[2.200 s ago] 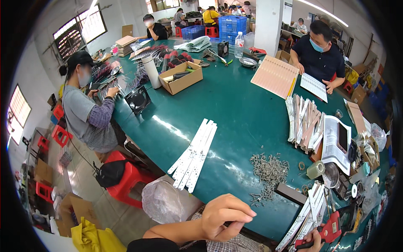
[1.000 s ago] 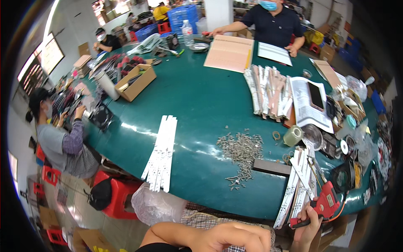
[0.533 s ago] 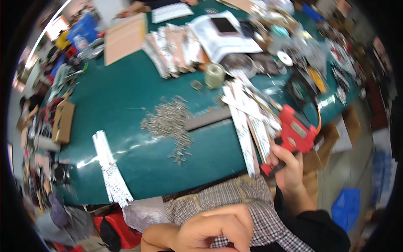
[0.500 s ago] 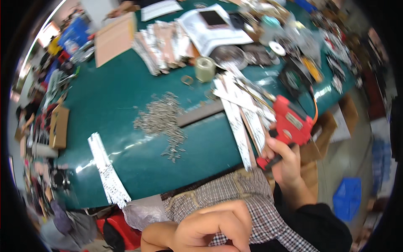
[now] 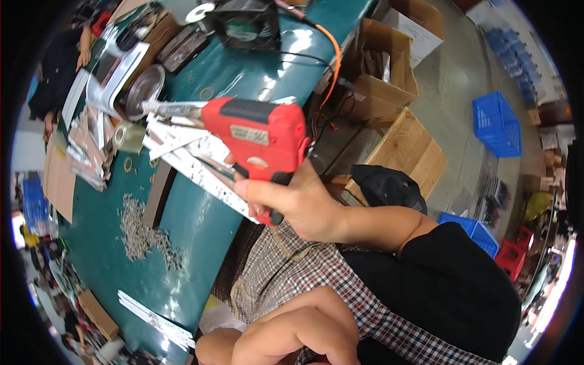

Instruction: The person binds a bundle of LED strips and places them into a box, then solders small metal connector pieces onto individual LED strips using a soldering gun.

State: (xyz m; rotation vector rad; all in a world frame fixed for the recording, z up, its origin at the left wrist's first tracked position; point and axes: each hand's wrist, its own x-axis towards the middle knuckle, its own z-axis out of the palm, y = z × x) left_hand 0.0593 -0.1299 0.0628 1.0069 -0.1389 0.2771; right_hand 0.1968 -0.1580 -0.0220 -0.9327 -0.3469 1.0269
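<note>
My right hand (image 5: 304,204) grips a red and black pistol-shaped tool (image 5: 258,137) with a long metal nozzle, its fingers wrapped round the handle. The nozzle points left, its tip appearing in front of a round metal dish (image 5: 145,91). Below and behind the tool, white strips with dark marks (image 5: 201,182) lie crossed in a pile on the green table (image 5: 201,231). Low in the view, near the checked cloth on my lap, my left hand (image 5: 292,331) is closed with curled fingers; whatever is inside them is hidden.
A heap of small metal pieces (image 5: 143,231) lies beside a dark bar (image 5: 159,194). More white strips (image 5: 155,319) rest by the near edge. A black fan (image 5: 246,24), a tape roll (image 5: 129,137) and an orange cord (image 5: 336,55) are farther off. Cardboard boxes (image 5: 383,91) stand at right.
My view has swung to the right, so the table now sits farther left and more floor shows. The right hand still holds the red tool, now nearer the middle; the left stays closed.
</note>
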